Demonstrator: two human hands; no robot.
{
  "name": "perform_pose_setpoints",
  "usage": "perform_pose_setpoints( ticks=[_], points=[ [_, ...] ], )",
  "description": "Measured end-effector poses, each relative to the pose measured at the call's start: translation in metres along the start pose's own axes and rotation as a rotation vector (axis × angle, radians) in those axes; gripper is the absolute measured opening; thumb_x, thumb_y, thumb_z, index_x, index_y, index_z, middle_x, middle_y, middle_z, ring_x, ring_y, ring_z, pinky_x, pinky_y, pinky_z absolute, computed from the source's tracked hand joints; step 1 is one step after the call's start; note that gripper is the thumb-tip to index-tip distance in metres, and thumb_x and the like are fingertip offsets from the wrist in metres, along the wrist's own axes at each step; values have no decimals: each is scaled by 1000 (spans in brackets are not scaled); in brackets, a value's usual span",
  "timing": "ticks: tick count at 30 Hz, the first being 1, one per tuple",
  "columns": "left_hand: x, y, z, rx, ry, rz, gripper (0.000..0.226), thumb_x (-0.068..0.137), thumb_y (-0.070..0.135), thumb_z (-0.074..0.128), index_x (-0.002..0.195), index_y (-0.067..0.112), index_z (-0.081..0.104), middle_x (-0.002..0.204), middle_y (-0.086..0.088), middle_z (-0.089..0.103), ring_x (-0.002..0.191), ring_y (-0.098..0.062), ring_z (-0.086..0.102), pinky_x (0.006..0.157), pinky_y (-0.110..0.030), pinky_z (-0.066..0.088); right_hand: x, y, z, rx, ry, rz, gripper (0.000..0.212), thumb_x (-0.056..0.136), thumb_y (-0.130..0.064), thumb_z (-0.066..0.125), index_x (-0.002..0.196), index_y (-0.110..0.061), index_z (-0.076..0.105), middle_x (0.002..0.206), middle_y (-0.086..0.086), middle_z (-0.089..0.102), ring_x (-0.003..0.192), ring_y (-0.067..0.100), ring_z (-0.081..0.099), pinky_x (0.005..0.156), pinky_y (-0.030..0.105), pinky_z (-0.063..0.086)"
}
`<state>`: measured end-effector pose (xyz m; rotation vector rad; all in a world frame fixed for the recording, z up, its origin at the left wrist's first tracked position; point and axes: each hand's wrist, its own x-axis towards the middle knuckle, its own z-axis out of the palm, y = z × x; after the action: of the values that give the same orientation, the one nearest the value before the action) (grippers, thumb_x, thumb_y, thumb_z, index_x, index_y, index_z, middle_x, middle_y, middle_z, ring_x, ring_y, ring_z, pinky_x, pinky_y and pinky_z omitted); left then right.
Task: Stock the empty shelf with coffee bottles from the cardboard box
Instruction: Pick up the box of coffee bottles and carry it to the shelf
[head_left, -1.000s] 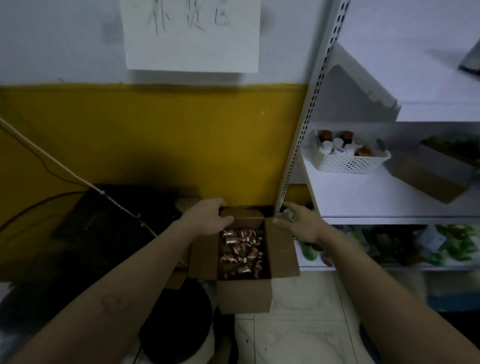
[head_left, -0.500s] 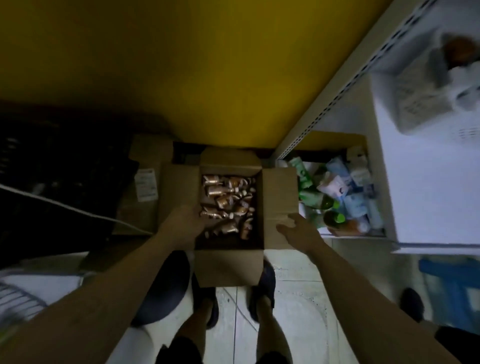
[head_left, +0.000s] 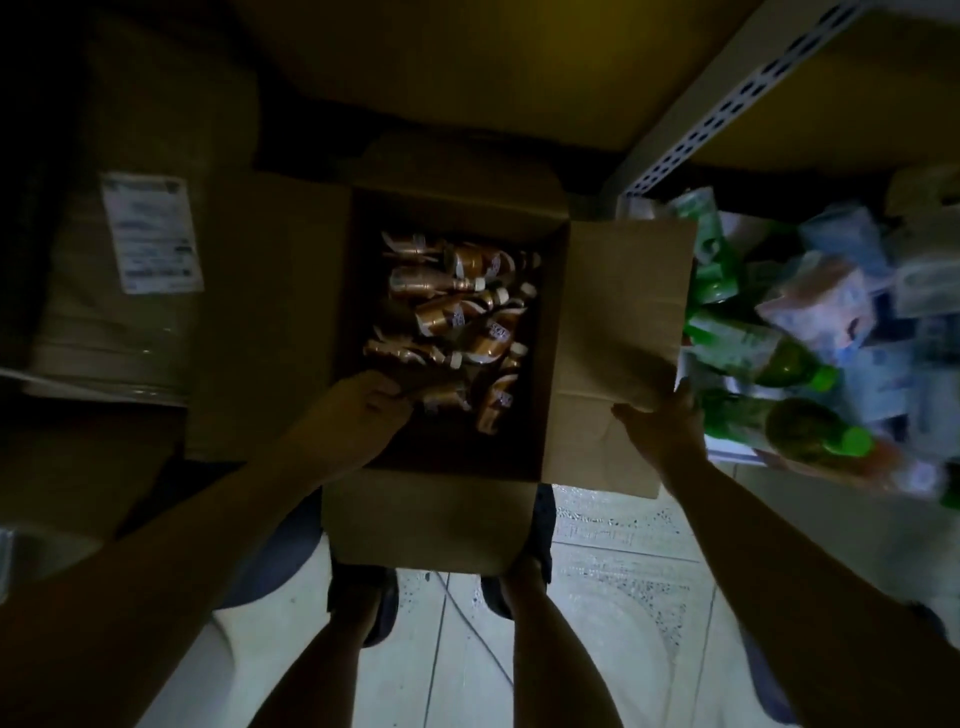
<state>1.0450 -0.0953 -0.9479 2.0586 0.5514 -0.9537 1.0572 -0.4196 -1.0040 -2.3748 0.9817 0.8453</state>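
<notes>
An open cardboard box (head_left: 618, 322) sits on the floor in front of me, flaps spread. Inside lie several copper-brown coffee bottles (head_left: 447, 312) with white caps, jumbled on their sides. My left hand (head_left: 358, 410) reaches into the box's near left corner, its fingers curled at a bottle (head_left: 441, 392); whether it grips it is unclear in the dim light. My right hand (head_left: 662, 426) holds the near edge of the right flap. The shelf to be stocked is out of frame.
A white perforated shelf upright (head_left: 727, 98) rises at the right. The bottom shelf holds green bottles (head_left: 795, 364) and soft packets (head_left: 826, 306). A labelled brown carton (head_left: 150, 234) lies to the left. My feet (head_left: 363, 603) stand on pale tiles just behind the box.
The view has tilted from the wall and shelves down onto the box. My left hand has moved deeper into the box onto the bottles; my right hand has slid to the right flap.
</notes>
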Motion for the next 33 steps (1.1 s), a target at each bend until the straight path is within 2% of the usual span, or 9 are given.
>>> perform_pose_setpoints(
  ticks=[3,6,8,14,17,23,26,30,33],
  points=[
    [7,13,20,5,-2,29,11,95,13,55,85,15,53,76,-1,51,69,-16,49,64,-20,42,4,-2,-4,110,-6,39,91,72,-39,76,144,-11,27,137,17,50,117,38,54,95,50,47],
    [7,18,22,-68,-31,-21,12,93,22,58,104,17,57,89,3,56,80,-16,54,71,-27,45,-4,-2,-11,124,35,14,57,76,-42,71,124,-16,53,111,12,65,90,30,64,77,40,55],
    [5,19,14,-74,-19,-24,7,93,20,59,98,15,59,84,2,57,79,-20,56,77,-34,47,-13,-7,-12,89,-21,-77,38,80,-49,66,105,-21,61,93,6,68,73,24,64,67,36,55],
    [8,-7,-55,-76,137,-175,12,91,23,59,96,12,63,88,-5,63,90,-32,62,74,-38,47,-32,-61,1,-272,-253,-232,47,91,-59,40,67,-19,49,67,5,58,66,26,60,63,31,45],
    [22,-41,-92,-55,245,-214,51,87,24,64,134,11,49,122,-7,59,105,-27,58,85,-37,48,-36,-77,18,-357,-270,-261,48,91,-57,32,72,-16,49,71,7,59,72,28,63,70,37,53],
    [42,-86,-123,-180,379,-313,87,79,13,73,149,11,22,144,-15,43,126,-35,49,99,-52,46,-37,-86,36,-423,-222,-274,54,90,-58,30,88,-9,54,75,10,62,74,30,66,74,40,55],
    [44,-100,-121,-394,330,-323,86,77,7,74,148,14,28,146,-9,42,128,-33,47,100,-50,45,-40,-90,38,-444,-214,-264,53,91,-59,31,88,-11,54,72,9,62,71,28,65,75,42,56],
    [34,-100,-112,-414,364,-285,71,76,26,79,138,16,47,137,-5,53,121,-29,53,104,-49,43,-49,-95,31,-463,-207,-242,39,94,-50,38,98,-14,53,80,12,67,74,30,68,75,42,57],
    [25,-78,-102,-52,224,-204,45,89,37,64,122,8,59,117,-2,60,115,-29,56,99,-38,44,-53,-95,18,-472,-201,-192,38,99,-38,39,92,-4,56,69,9,61,60,25,66,60,34,56]
  ],
)
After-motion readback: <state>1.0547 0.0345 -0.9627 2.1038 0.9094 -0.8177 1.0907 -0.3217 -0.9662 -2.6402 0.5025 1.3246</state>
